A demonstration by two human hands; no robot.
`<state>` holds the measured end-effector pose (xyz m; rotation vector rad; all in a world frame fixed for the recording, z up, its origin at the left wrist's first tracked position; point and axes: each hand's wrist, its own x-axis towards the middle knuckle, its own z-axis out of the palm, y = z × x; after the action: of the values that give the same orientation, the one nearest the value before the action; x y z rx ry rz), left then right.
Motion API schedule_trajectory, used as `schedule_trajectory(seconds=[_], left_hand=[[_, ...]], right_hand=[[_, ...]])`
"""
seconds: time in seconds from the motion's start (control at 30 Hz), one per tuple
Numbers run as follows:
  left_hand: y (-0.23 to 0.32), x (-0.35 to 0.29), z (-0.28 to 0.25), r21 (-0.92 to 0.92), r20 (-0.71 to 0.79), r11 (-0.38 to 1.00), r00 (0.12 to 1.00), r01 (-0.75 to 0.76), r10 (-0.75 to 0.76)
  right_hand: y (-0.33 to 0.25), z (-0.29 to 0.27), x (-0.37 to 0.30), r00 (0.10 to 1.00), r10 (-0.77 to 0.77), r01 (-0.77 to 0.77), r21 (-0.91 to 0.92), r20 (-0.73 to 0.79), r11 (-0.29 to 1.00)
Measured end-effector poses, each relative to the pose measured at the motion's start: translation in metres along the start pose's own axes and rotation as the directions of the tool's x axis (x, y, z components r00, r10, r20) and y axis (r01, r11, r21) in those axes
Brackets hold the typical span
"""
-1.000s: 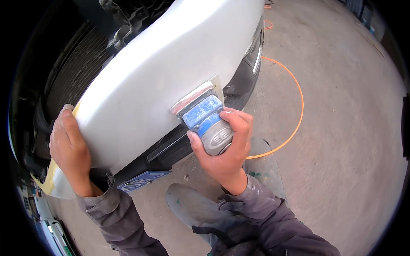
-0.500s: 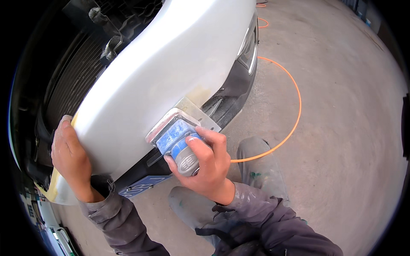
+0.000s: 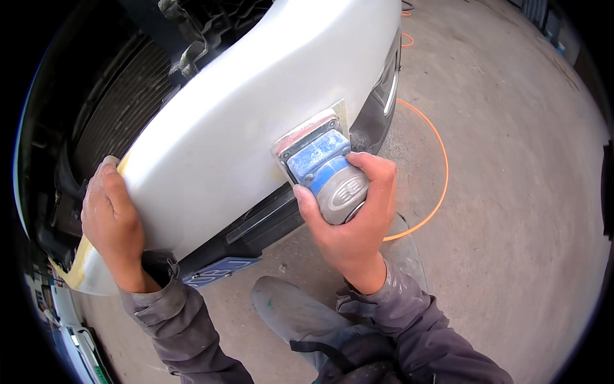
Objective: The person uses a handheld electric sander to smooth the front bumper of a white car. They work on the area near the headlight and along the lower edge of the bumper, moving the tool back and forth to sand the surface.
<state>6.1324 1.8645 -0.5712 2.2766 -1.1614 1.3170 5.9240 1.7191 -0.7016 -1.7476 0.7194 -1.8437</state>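
Observation:
A pale, dusty car bumper (image 3: 230,121) curves across the view, with yellowish patches along its left edge. My left hand (image 3: 114,221) holds that edge, with its fingertips partly out of sight. In my right hand (image 3: 361,233) is a blue and grey power sander (image 3: 320,157), my thumb and fingers wrapped round its rounded body. Its rectangular pad rests against the bumper's lower face, near the dark lower trim (image 3: 265,221). A sheet of sandpaper (image 3: 342,115) sticks out past the pad's far right corner.
An orange hose (image 3: 446,163) loops over the concrete floor (image 3: 511,192) on the right. A blue number plate (image 3: 220,270) sits beneath the bumper. Dark grille parts (image 3: 121,105) show behind its left edge. My bent leg (image 3: 300,313) is close below.
My right hand has moved the sander up and to the right along the bumper. The left hand keeps its place on the edge. The view has shifted slightly.

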Motion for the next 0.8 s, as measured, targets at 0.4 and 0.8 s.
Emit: schedule_trajectory(seconds=[0.4,0.8], left_hand=[[0.005,0.0,-0.002,-0.006,-0.006,1.0,1.0,0.005,-0.005],[0.003,0.0,0.0,0.003,-0.02,0.998,0.998,-0.057,0.057]], right_hand=[[0.021,-0.005,0.01,0.998,0.058,-0.059,-0.034,-0.035,0.998],[0.006,0.009,-0.032,0.989,-0.135,0.137,-0.044,0.053,0.99]])
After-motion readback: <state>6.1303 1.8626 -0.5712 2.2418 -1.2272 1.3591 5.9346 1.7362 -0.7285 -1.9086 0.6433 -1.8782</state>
